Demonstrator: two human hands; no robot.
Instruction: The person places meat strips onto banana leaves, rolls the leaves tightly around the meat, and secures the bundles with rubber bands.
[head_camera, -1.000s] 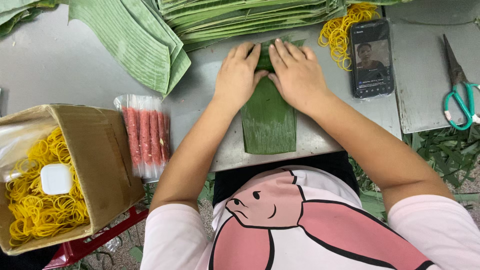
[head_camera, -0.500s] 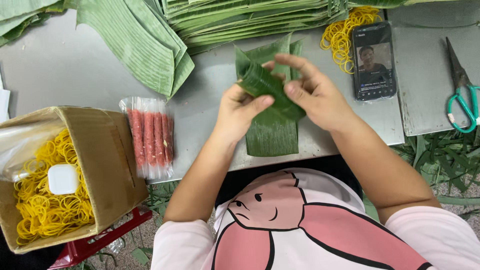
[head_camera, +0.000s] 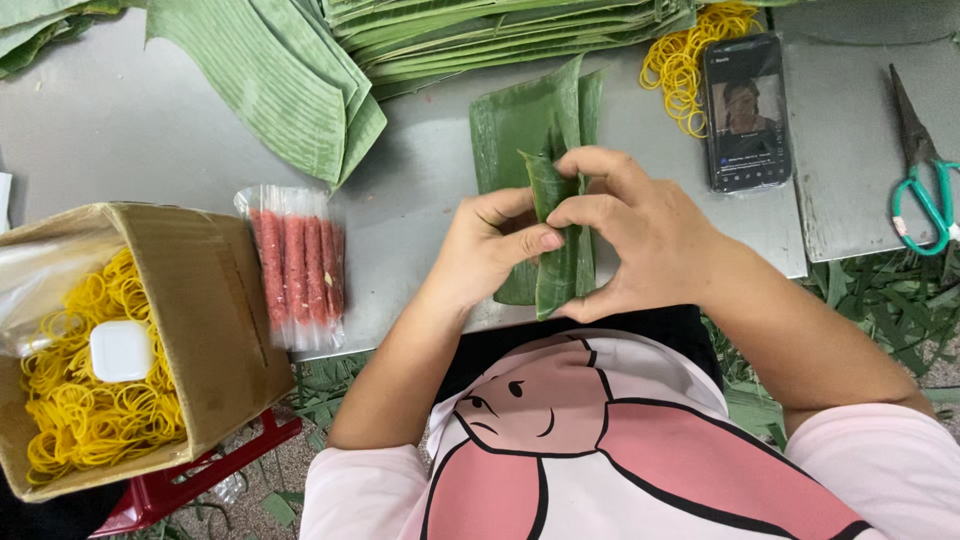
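Note:
A rolled banana-leaf bundle (head_camera: 556, 262) stands upright near the table's front edge, lifted off a flat leaf piece (head_camera: 525, 125) that lies under it. My left hand (head_camera: 488, 250) grips the bundle from the left, thumb pressed across its front. My right hand (head_camera: 640, 228) wraps it from the right, fingers curled over the top fold. What is inside the roll is hidden.
A clear pack of red sausages (head_camera: 297, 262) lies left of my hands. A cardboard box (head_camera: 215, 320) holds yellow rubber bands and a small white case (head_camera: 121, 349). Stacked banana leaves (head_camera: 500, 30), loose rubber bands (head_camera: 685, 50), a phone (head_camera: 747, 110) and green-handled scissors (head_camera: 925, 180) sit behind and right.
A second ago both hands pressed flat on the leaf on the table. They have since folded it, lifted it and rolled it into a narrow upright bundle held between them.

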